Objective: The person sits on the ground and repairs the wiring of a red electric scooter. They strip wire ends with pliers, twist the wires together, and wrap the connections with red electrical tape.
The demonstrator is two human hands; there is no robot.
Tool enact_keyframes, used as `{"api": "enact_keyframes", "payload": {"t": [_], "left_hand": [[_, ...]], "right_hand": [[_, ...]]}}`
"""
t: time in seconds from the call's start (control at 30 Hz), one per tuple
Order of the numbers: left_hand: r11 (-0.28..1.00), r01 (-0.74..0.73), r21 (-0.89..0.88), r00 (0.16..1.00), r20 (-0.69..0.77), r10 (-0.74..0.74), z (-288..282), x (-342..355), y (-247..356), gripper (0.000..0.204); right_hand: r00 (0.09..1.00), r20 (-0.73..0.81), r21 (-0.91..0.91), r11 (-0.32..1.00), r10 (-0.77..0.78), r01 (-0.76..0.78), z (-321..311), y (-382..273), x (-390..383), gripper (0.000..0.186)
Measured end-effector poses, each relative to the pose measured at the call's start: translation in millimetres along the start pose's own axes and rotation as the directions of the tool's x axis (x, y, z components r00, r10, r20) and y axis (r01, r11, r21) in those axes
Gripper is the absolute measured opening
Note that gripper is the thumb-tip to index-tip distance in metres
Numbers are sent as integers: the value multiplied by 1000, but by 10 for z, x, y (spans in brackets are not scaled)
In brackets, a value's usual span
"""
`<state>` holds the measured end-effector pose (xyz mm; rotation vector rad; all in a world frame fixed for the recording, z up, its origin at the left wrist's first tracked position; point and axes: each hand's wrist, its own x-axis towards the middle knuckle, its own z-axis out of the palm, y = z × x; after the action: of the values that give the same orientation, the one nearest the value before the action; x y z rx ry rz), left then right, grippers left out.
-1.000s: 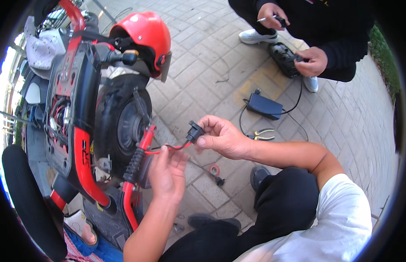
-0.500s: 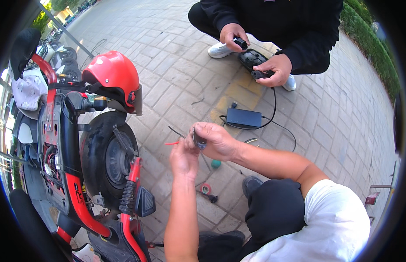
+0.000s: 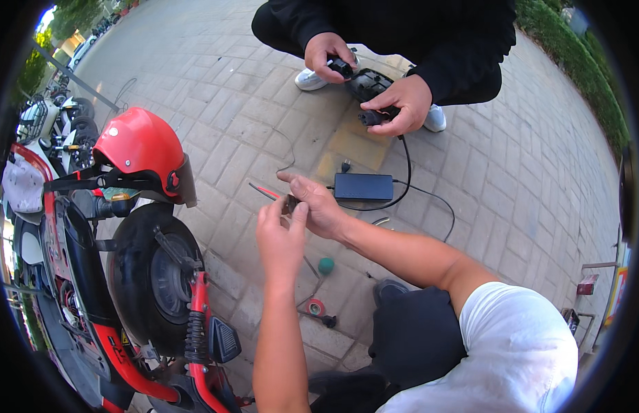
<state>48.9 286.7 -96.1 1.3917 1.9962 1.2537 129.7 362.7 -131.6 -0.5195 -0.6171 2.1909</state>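
My left hand (image 3: 279, 230) pinches a small dark piece (image 3: 290, 204) between thumb and fingertips, in front of the scooter wheel. A red wire (image 3: 267, 193) and a dark wire stick out to the upper left beside these fingertips. Close against the piece is my right hand (image 3: 318, 206), with index finger and thumb stretched out to the left. Its lower fingers are hidden behind the left hand. What kind of part the small piece is cannot be made out. Across from me, a crouching person holds a black connector (image 3: 340, 67) in one hand and a black cable plug (image 3: 376, 117) in the other.
A red and black scooter (image 3: 120, 351) lies along my left, with a red helmet (image 3: 142, 148) on it. On the paving are a black power adapter (image 3: 364, 186) with cables, a green ball (image 3: 326, 266), a tape roll (image 3: 315, 307) and a small black plug (image 3: 328, 321).
My right index finger has stretched out and the right thumb has come off the dark piece, which stays in my left fingers. The view has shifted, so most things appear farther left.
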Motion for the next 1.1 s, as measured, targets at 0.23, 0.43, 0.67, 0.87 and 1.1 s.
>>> {"api": "enact_keyframes", "payload": {"t": [0.23,0.43,0.67,0.87,1.1], "left_hand": [[727,291,-622,935,24,-353,577,169,-14,26],[826,161,-540,968,-77,-239,688,291,138,29],[867,155,-474,979,-47,-201,639,283,256,34],[842,190,-505,975,-6,-223,551,286,211,36],[833,185,-521,978,14,-209,540,308,181,35]], "right_hand": [[995,101,228,972,28,-51,-613,-75,300,81],[987,134,482,865,86,-140,-578,-181,520,68],[968,249,534,828,38,-170,-648,-185,521,60],[957,289,553,810,33,-195,-683,-60,566,62],[939,343,619,747,20,-242,-718,-27,607,60]]}}
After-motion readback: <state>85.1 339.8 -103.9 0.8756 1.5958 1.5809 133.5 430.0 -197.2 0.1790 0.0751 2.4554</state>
